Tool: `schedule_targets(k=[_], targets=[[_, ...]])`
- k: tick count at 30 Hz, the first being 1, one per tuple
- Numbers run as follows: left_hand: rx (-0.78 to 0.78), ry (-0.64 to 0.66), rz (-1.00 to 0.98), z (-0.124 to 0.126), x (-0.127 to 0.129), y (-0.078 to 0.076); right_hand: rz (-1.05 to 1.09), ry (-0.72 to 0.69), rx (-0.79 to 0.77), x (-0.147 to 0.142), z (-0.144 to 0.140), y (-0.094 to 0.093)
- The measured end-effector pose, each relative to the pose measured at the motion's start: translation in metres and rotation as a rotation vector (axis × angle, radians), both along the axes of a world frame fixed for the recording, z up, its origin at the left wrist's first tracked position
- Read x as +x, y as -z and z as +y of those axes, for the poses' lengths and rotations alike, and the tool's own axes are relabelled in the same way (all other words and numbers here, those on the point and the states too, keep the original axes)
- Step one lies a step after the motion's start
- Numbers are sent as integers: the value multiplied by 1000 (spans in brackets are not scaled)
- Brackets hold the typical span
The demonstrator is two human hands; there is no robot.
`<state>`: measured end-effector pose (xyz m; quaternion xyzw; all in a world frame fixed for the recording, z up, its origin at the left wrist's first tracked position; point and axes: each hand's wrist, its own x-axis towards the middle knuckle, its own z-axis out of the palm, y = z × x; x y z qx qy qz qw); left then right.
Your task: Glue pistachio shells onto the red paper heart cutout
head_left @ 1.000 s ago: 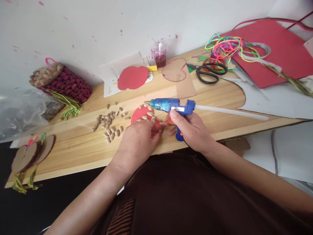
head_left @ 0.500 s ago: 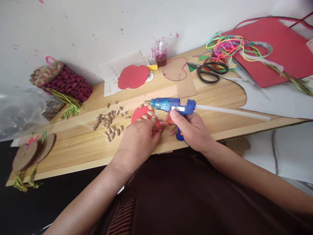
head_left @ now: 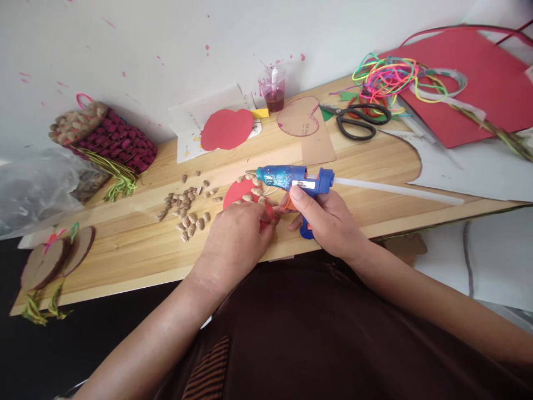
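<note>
My right hand (head_left: 333,219) is wrapped around a blue hot glue gun (head_left: 283,176), thumb on its side and fingers near the orange trigger. The nozzle points left, and a long white glue stick (head_left: 400,190) sticks out of the back. Below the gun lies a red paper cutout (head_left: 234,194) with several speckled brown seeds (head_left: 247,198) along its edge. My left hand (head_left: 237,233) covers the near part of the cutout, its fingers curled and pressed together at the right side. Whatever the fingertips pinch is hidden.
Loose seeds (head_left: 183,203) lie left of the cutout. Farther back are another red cutout (head_left: 227,130), a cup of dark liquid (head_left: 275,99), black-handled scissors (head_left: 356,122) and tangled coloured cord (head_left: 387,78). A purple woven basket (head_left: 120,139) stands at the left.
Both hands, the glue gun and the cutout are almost where they were. Only a slight shift of the whole view shows.
</note>
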<state>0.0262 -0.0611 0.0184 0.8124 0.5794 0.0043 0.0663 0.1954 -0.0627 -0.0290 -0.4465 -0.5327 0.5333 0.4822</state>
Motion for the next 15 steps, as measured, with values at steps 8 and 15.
schedule_targets(k=[8,15], targets=[[-13,17,23,0,1,0,-17,-1,14,0,0,0],[-14,28,37,0,4,0,-1,10,3,-1,0,1]])
